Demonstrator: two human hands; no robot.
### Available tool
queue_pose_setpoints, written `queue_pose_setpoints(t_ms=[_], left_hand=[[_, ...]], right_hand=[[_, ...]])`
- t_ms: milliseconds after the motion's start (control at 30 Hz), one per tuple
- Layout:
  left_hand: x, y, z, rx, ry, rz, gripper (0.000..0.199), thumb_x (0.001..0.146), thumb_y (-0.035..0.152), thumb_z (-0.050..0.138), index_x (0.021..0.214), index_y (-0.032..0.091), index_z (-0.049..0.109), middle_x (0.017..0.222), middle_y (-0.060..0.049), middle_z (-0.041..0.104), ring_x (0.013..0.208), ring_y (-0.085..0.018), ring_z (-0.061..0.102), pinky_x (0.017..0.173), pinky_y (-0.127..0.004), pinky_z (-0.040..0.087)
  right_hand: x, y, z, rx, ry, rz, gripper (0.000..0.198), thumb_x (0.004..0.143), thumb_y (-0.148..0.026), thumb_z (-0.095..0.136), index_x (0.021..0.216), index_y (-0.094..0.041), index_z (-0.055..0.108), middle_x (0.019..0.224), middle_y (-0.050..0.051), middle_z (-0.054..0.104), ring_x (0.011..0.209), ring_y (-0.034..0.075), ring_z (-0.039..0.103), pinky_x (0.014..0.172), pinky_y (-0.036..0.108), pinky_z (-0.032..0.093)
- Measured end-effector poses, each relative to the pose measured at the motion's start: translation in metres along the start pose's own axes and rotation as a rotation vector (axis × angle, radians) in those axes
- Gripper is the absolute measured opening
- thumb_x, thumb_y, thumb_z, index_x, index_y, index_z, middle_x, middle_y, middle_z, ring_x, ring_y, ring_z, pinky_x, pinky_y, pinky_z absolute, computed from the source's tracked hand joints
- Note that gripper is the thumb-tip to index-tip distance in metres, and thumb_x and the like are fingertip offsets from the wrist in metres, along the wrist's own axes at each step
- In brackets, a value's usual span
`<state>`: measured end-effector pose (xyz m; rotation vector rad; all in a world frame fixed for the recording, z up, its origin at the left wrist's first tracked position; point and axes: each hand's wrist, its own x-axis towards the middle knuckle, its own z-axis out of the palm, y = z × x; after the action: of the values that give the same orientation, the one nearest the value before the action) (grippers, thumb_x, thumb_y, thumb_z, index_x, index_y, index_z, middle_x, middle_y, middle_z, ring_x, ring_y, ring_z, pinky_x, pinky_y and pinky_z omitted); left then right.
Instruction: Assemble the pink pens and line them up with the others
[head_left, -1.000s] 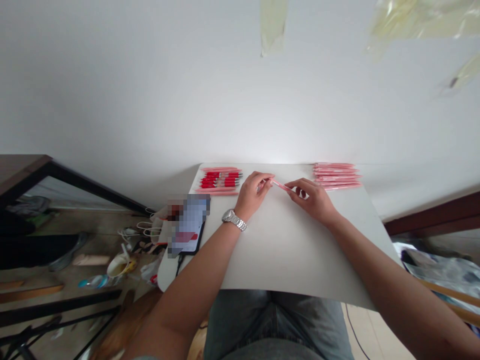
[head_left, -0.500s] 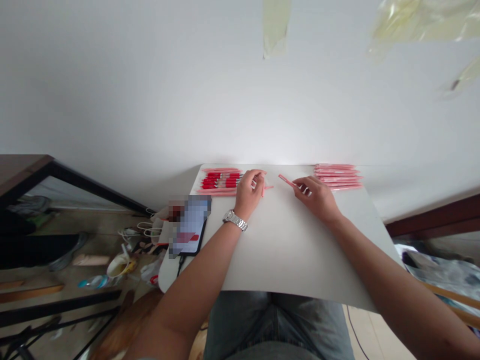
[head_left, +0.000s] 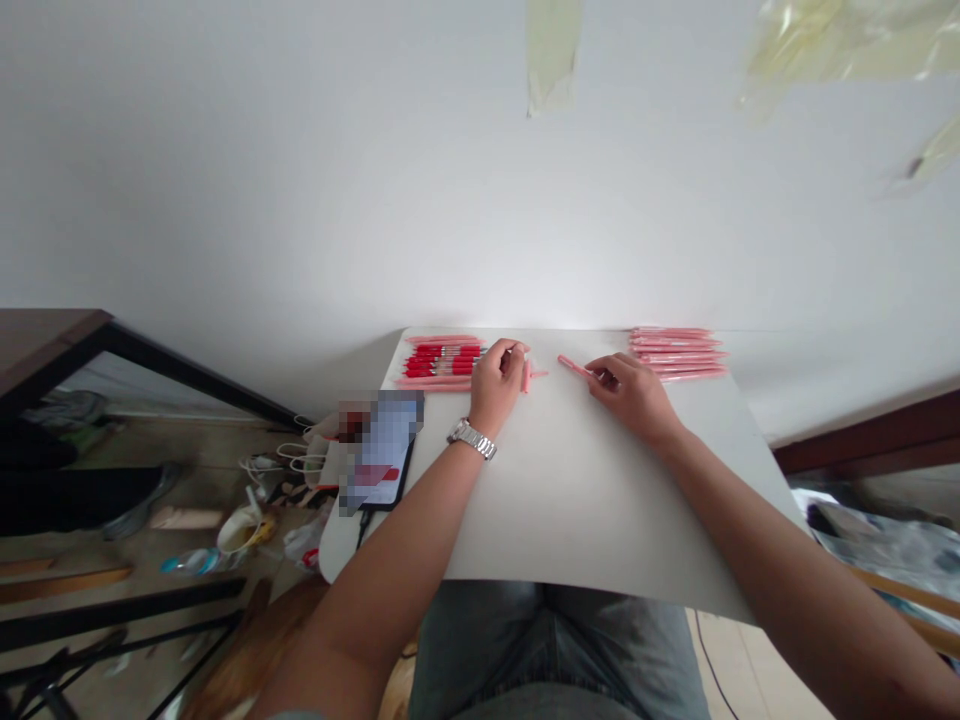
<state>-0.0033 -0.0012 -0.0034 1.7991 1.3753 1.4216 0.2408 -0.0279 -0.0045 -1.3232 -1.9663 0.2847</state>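
Note:
On the white table, my right hand (head_left: pixel 630 392) pinches a slim pink pen (head_left: pixel 571 364) near one end, and the pen's other end points left toward my left hand. My left hand (head_left: pixel 496 376), with a metal-banded watch at its wrist, has its fingers curled together. What those fingers hold, if anything, is hidden. Short pink pen-like pieces (head_left: pixel 527 378) show just beyond its fingertips; I cannot tell whether they touch. Left of this hand lies a row of red pens (head_left: pixel 442 362) between pink pens (head_left: pixel 431 384), partly covered by the hand.
A bundle of pink pens (head_left: pixel 679 354) lies at the table's back right, against the wall. A phone (head_left: pixel 386 460) with a cable rests along the left edge. On the floor at left are a cup (head_left: pixel 238 530), a bottle (head_left: pixel 191 562) and cords.
My left fingers have curled in more, above the pink pieces. The pink pen in my right hand has dipped slightly and lies flatter. Both arms stay nearly in place.

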Motion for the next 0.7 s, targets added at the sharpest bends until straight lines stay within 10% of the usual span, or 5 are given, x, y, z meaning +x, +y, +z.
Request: queue_pose_setpoints(t_ms=[700], left_hand=[[0.0018, -0.0045, 0.0008, -0.031, 0.046, -0.03, 0.026, 0.103, 0.04, 0.053, 0.091, 0.023, 0.07, 0.075, -0.001, 0.066, 0.063, -0.014, 0.056, 0.059, -0.027, 0.041]], right_hand=[[0.001, 0.0053, 0.0038, 0.008, 0.003, 0.009, 0.015, 0.091, -0.023, 0.064, 0.103, -0.022, 0.073, 0.088, 0.006, 0.066, 0.073, 0.018, 0.066, 0.07, 0.033, 0.055]])
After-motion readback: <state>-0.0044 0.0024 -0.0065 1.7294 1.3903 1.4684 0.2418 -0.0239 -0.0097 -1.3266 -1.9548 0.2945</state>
